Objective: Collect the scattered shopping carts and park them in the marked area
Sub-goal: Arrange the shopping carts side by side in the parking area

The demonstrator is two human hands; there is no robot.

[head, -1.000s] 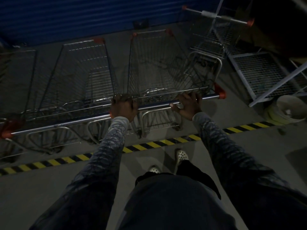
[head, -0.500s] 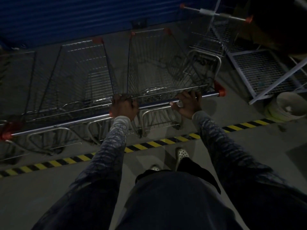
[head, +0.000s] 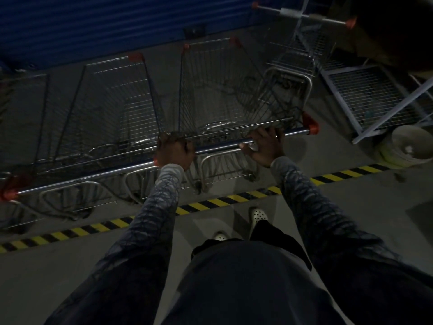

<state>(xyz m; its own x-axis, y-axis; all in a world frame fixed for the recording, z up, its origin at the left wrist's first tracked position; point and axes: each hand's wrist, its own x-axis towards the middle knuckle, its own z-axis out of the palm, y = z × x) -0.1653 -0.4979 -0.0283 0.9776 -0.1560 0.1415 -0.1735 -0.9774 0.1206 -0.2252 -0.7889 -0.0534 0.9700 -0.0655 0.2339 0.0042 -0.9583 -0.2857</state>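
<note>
A wire shopping cart (head: 218, 90) with red corner caps stands beyond the yellow-black floor line (head: 210, 204), nose toward the blue wall. My right hand (head: 264, 146) grips its chrome handle bar (head: 225, 144) right of the middle. My left hand (head: 174, 153) grips the bar's left end, where it meets the handle (head: 82, 180) of a second cart (head: 112, 102) parked alongside on the left. Both carts are empty.
A blue shutter wall (head: 93, 24) closes off the far side. A third cart (head: 302, 50) stands at the back right, turned another way. A metal mesh rack (head: 375, 95) and a white bucket (head: 412, 146) sit at the right. Another cart's side (head: 23, 113) shows far left. My feet (head: 257, 215) stand behind the line.
Both hands keep their grip on the handle bar. The cart and my feet have hardly moved; only the view shifted slightly.
</note>
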